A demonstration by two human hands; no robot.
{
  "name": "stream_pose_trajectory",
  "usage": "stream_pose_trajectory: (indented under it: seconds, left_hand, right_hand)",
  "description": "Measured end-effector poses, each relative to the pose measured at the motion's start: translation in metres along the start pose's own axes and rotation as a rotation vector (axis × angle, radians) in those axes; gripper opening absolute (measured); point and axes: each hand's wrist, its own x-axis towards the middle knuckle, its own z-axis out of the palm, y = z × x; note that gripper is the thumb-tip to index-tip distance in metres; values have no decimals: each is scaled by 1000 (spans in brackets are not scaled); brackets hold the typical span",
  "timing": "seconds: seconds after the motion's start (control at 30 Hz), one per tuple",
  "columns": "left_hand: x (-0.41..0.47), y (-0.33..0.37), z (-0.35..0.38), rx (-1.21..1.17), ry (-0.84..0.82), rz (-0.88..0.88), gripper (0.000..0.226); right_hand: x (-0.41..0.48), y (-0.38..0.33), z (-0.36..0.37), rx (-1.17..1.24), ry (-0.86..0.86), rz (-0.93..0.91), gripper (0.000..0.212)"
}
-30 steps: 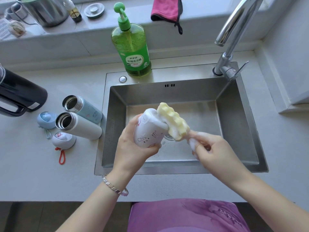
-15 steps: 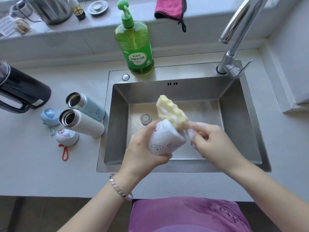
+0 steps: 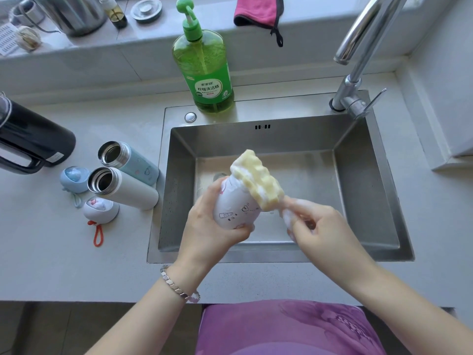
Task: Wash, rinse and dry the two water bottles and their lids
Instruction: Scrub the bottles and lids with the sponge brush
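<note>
Over the steel sink (image 3: 378,190), my left hand (image 3: 207,226) grips a small white bottle with printed drawings (image 3: 236,207). A soapy yellow sponge brush (image 3: 257,179) lies against the bottle's upper end, and my right hand (image 3: 314,226), covered in foam, pinches its lower end. Left of the sink on the counter stand a pale blue bottle (image 3: 133,162) and a white bottle (image 3: 125,187), both uncapped. In front of them rest a blue lid (image 3: 74,178) and a white lid with a red loop (image 3: 99,210).
A green dish soap pump bottle (image 3: 204,73) stands behind the sink. The faucet (image 3: 358,52) arches at the back right. A black jug (image 3: 30,142) sits far left. On the windowsill are a pink cloth (image 3: 258,8), a metal pot (image 3: 69,11) and small items.
The sponge brush has slid over the end of the white bottle while my left hand turned and shifted the bottle over the sink. The bottles and lids on the counter have not moved.
</note>
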Motion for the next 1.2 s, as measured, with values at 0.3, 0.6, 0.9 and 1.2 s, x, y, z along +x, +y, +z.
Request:
stream_pose_trajectory:
  seconds: [0.3,0.6,0.9,1.2]
  left_hand:
    - [3,0,-4,25,15,10,76]
    - [4,4,-3,99,-26,19,77]
    - [3,1,-7,32,-51,-22,76]
    - [-2,9,-10,322,-149,-39,70]
  right_hand:
    - [-3,2,1,-12,17,-1,37]
    - [0,-1,1,-29,27,-32,41]
    - [-3,8,6,10,15,41,35]
    - [29,11,-3,346,-13,437,23]
